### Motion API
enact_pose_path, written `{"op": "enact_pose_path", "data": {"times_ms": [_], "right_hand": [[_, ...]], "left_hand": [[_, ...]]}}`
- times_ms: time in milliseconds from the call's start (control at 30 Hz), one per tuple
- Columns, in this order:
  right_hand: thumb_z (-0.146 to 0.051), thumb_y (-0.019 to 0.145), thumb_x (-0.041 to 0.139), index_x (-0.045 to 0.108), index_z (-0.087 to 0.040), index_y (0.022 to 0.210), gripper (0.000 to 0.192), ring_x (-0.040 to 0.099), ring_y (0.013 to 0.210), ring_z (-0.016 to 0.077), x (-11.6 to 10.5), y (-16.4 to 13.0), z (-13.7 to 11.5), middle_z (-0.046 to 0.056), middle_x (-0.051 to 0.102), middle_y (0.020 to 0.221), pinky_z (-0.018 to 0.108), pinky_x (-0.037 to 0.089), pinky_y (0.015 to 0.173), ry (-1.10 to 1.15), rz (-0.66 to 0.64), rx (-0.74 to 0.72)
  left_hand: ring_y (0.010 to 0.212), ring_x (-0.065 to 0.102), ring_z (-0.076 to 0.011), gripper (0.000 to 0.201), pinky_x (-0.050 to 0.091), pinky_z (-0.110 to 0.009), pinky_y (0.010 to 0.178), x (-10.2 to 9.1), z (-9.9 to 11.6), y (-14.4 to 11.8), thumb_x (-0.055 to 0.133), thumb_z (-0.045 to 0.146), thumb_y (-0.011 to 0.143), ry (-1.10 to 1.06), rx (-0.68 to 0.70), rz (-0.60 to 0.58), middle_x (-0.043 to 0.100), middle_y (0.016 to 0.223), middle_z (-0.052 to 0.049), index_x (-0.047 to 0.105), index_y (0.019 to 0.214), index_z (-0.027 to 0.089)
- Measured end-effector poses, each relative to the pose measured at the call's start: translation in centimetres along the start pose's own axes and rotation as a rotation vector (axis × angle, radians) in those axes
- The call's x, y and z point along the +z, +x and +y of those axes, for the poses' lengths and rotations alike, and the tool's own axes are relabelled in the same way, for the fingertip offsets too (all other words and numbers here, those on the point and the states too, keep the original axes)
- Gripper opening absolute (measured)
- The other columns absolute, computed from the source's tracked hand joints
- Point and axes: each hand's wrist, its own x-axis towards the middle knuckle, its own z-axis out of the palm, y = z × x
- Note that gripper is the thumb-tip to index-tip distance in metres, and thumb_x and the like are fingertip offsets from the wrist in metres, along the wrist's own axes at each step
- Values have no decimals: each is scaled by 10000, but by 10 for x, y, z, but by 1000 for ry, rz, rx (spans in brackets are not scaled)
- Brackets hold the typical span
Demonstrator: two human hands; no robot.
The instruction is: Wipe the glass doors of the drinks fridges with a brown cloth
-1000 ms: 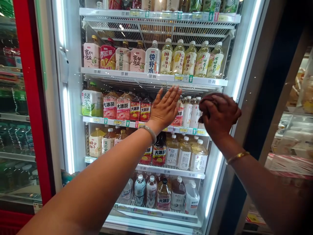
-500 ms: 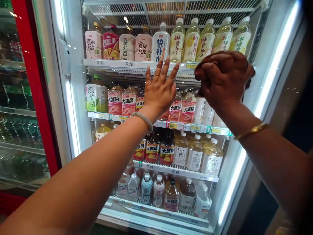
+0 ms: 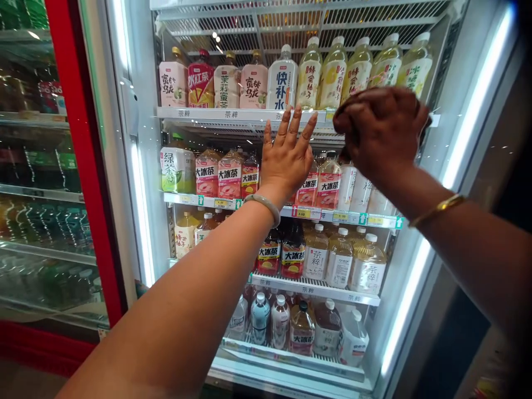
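Note:
My left hand (image 3: 286,160) lies flat with spread fingers against the glass door (image 3: 245,133) of a drinks cooler. A pale bangle circles that wrist. To its right, my right hand (image 3: 384,130) is closed on a bunched brown cloth (image 3: 342,122) up against the glass. Only the cloth's edges show around the fingers. Behind the door, a white-capped bottle (image 3: 282,80) and pale yellow bottles (image 3: 332,77) stand on the upper shelf. Pink-labelled tea bottles (image 3: 229,176) fill the shelf below, some hidden by my left hand.
Lower shelves hold dark tea bottles (image 3: 293,257) and a blue bottle (image 3: 260,321). Bright light strips (image 3: 409,299) run down both sides of the cooler. At the left stands another cooler with a red frame (image 3: 83,138).
The view has swung slightly left, so the cooler sits farther right. My right hand with the cloth has shifted a little left across the glass. My left hand keeps its place on the door.

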Motion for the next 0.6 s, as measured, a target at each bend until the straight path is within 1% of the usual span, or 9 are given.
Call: {"op": "enact_pose_path", "data": {"times_ms": [67, 100, 167, 233, 300, 367, 433, 533, 600], "right_hand": [[-442, 1002, 577, 638, -320, 1303, 331, 412, 1421, 358, -2, -31, -14, 58, 598, 1508, 587, 302, 1040, -28, 22, -28], [-402, 1001, 578, 652, -313, 1267, 290, 425, 1422, 345, -2, -46, -21, 56, 628, 1482, 573, 294, 1050, -39, 38, -107], [-349, 1026, 533, 644, -306, 1272, 273, 455, 1424, 290, 1, -63, -32, 31, 661, 1458, 529, 293, 1089, -46, 28, -343], [-350, 1040, 505, 647, -306, 1244, 252, 495, 1391, 254, 2, -56, -34, 18, 693, 1407, 491, 311, 1090, -22, 17, -499], [-392, 1041, 496, 653, -317, 1212, 244, 519, 1360, 248, 3, -30, -25, 14, 706, 1372, 478, 325, 1072, 8, 5, -561], [-451, 1031, 499, 665, -329, 1190, 260, 527, 1338, 261, 5, -2, -11, 11, 705, 1359, 484, 330, 1056, 26, 34, -512], [-496, 1018, 508, 684, -333, 1161, 279, 531, 1318, 280, 8, 13, 0, 10, 706, 1341, 497, 333, 1040, 30, 115, -360], [-499, 998, 534, 697, -328, 1156, 284, 528, 1318, 306, 12, -3, 1, 28, 695, 1348, 515, 335, 1014, 18, 184, -195], [-479, 985, 563, 695, -327, 1173, 275, 526, 1322, 312, 12, -30, -8, 37, 697, 1351, 516, 332, 1002, 8, 189, -203]], "left_hand": [[1657, 87, -237, 661, -36, -555, 1357, 0, -1, -1, 322, 283, 1007, 7, 23, 27, 147, 1769, 12, 260, 1665, 305], [1655, 108, -245, 650, -15, -568, 1354, 0, -1, -1, 323, 285, 1014, 13, 36, 41, 158, 1768, -15, 271, 1662, 289], [1650, 141, -252, 629, 28, -587, 1347, 0, -2, -1, 321, 283, 1027, 26, 54, 61, 184, 1762, -48, 291, 1655, 278], [1645, 167, -247, 614, 65, -592, 1344, 1, -4, -1, 313, 280, 1036, 33, 56, 72, 213, 1754, -59, 304, 1650, 278], [1642, 181, -243, 605, 82, -591, 1344, 1, -5, -1, 316, 290, 1041, 35, 50, 80, 228, 1748, -60, 314, 1646, 277], [1642, 179, -246, 606, 76, -587, 1345, 2, -5, -1, 334, 302, 1040, 38, 54, 89, 225, 1749, -56, 314, 1645, 278], [1643, 173, -241, 614, 59, -581, 1346, 3, -5, -1, 357, 300, 1033, 37, 60, 102, 218, 1751, -48, 309, 1645, 288], [1644, 169, -233, 620, 40, -574, 1347, 4, -5, -1, 368, 295, 1027, 23, 59, 106, 223, 1749, -46, 307, 1644, 292], [1645, 164, -240, 621, 31, -580, 1345, 4, -5, -1, 363, 297, 1028, 14, 53, 98, 223, 1749, -51, 307, 1646, 285]]}}
